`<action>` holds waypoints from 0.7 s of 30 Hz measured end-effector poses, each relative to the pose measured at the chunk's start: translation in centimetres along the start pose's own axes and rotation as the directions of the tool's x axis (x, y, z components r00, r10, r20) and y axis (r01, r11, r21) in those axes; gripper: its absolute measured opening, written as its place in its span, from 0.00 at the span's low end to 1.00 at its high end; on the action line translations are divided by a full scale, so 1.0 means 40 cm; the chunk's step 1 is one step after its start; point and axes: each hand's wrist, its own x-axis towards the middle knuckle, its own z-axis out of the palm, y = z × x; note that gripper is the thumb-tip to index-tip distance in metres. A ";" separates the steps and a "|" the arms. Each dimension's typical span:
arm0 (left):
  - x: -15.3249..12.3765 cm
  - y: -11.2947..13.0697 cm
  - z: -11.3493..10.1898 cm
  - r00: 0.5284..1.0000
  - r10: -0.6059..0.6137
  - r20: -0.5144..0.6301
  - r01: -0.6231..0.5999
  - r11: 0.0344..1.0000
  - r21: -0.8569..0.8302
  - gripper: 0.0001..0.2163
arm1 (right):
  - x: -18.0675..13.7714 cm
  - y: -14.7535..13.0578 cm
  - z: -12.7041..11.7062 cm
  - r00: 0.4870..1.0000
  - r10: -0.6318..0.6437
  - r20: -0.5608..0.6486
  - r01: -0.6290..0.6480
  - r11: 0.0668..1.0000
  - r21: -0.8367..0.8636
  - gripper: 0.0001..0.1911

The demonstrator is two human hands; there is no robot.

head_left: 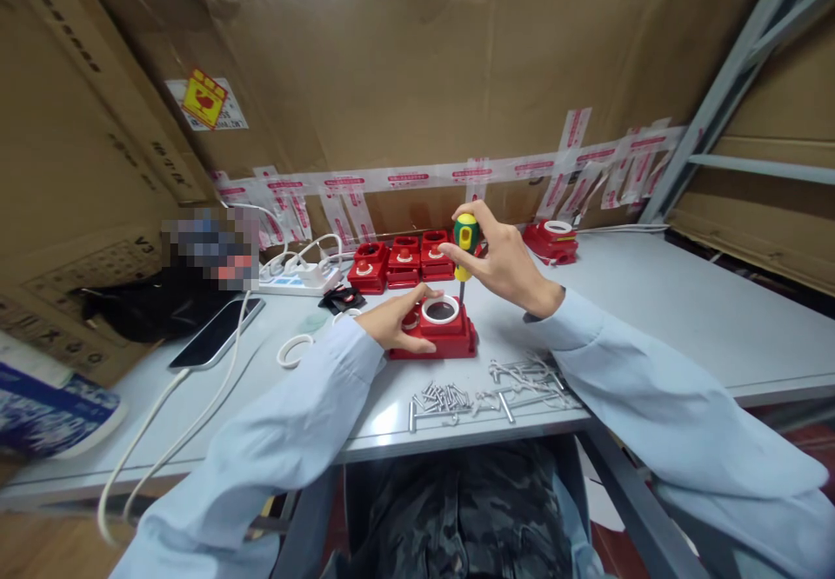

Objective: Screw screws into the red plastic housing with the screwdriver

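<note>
Near the middle of the table, a red plastic housing lies flat with a white ring around a dark round window on top. My left hand holds it from the left, thumb on the near side and fingers over the far side. My right hand is closed around the yellow-and-green handle of a screwdriver. The screwdriver stands upright, its shaft pointing down to the housing's far right corner. Where the tip meets the housing is too small to make out.
In front of the housing lie a pile of small screws and metal T-shaped pieces with white cords. Several red housings stand behind; another sits back right. Leftward are a loose white ring, power strip and phone.
</note>
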 end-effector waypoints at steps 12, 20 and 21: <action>0.003 0.009 0.000 0.999 0.033 -0.009 -0.033 0.998 -0.055 0.31 | -0.001 0.017 -0.010 0.998 0.034 0.047 -0.039 0.992 0.122 0.25; 0.000 0.000 0.003 0.999 0.046 -0.019 -0.047 0.999 -0.026 0.34 | 0.004 0.018 -0.023 0.987 -0.082 0.137 0.067 0.992 0.107 0.24; 0.000 0.000 0.003 0.999 0.045 -0.018 -0.046 0.999 -0.024 0.34 | 0.009 0.017 -0.035 0.975 -0.107 0.197 0.069 0.979 0.193 0.23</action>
